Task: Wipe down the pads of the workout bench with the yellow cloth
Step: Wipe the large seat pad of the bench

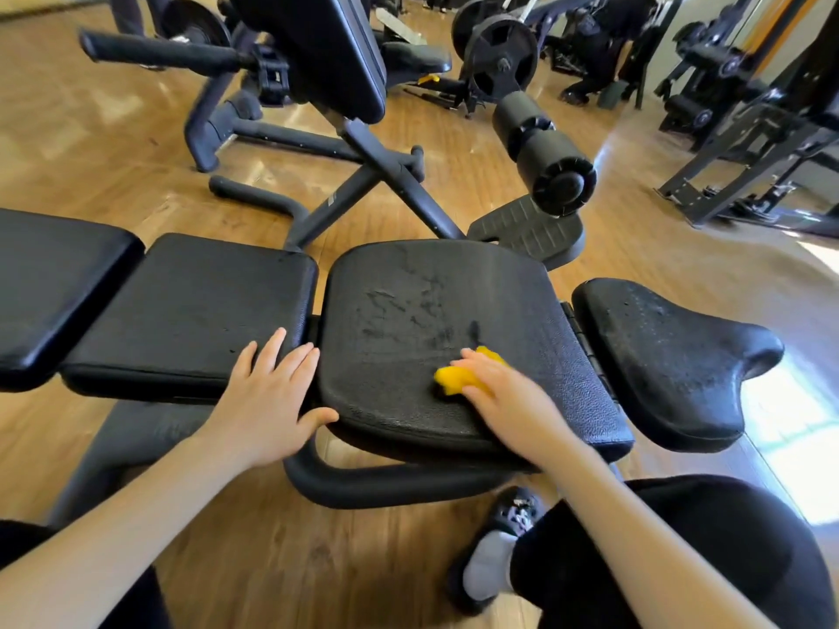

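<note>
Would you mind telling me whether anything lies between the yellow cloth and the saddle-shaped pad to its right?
Nothing visible does. The right hand presses the yellow cloth on the middle pad; only a narrow hinge gap separates it from the droplet-speckled saddle-shaped pad.

Bare forearms, black trousers (708, 560), grey sock (488, 565), dark patterned slipper (517, 515).
</note>
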